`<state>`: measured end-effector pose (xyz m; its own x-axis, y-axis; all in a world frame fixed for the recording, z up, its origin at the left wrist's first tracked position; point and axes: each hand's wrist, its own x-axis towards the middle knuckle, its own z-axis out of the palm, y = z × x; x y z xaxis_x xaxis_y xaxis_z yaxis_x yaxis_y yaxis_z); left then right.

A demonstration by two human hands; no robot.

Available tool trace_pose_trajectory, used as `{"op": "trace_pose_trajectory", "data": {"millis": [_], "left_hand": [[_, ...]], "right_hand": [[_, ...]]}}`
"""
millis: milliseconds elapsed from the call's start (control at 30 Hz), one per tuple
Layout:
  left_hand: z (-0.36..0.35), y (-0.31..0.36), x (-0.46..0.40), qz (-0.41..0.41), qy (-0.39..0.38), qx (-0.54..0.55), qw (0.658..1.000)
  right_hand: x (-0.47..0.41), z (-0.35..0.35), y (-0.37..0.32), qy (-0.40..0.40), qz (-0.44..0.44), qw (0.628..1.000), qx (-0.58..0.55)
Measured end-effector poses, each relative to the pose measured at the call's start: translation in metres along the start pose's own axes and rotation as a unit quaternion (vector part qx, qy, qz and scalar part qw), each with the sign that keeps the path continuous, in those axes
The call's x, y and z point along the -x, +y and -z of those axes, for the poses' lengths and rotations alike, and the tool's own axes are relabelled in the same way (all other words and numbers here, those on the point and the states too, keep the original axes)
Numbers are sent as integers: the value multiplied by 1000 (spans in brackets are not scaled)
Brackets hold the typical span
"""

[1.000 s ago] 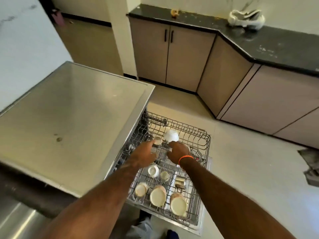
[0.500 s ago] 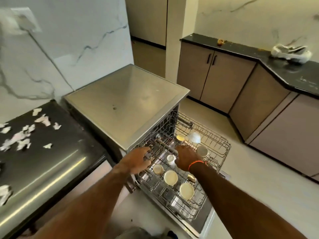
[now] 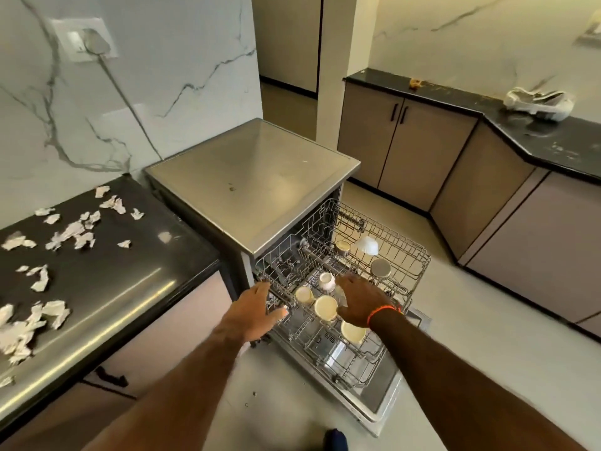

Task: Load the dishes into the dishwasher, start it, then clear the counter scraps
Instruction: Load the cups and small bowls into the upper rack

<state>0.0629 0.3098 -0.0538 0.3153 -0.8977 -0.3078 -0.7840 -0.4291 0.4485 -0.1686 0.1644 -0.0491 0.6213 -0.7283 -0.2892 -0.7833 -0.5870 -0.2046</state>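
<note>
The steel-topped dishwasher (image 3: 253, 177) stands with its door (image 3: 385, 402) folded down and its wire rack (image 3: 413, 271) pulled out. The rack holds cream cups (image 3: 325, 307), a small white cup (image 3: 327, 281), an upturned white bowl (image 3: 367, 245) and a steel cup (image 3: 380, 267). My left hand (image 3: 257, 310) lies flat against the rack's front left corner, fingers extended and holding nothing. Palm down over the cups near the rack's front, my right hand (image 3: 361, 301) has its fingers spread; an orange band circles its wrist. Torn white paper scraps (image 3: 71, 232) litter the black counter (image 3: 136, 275) at the left.
A second black counter (image 3: 553, 148) over beige cabinets (image 3: 400, 148) runs along the right wall, carrying a crumpled white bag (image 3: 540, 100) and a small brown scrap (image 3: 415, 83). A wall socket with a cable (image 3: 91, 43) sits above the left counter. Pale floor surrounds the open door.
The view has swung left and pulled back, bringing the scrap-covered counter into sight. Both hands have slid from the rack's middle toward its front edge.
</note>
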Motion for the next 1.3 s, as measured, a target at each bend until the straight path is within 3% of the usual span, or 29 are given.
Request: {"op": "trace_pose_trajectory", "data": {"millis": [400, 800, 1300], "left_hand": [[-55, 62, 44, 36, 36, -42, 998], [-138, 200, 59, 138, 75, 28, 987], [-170, 257, -35, 142, 69, 70, 985]], "right_hand": [[29, 5, 52, 8, 80, 997, 12], [47, 20, 193, -27, 192, 980, 35], [-41, 46, 275, -76, 196, 970, 119]]}}
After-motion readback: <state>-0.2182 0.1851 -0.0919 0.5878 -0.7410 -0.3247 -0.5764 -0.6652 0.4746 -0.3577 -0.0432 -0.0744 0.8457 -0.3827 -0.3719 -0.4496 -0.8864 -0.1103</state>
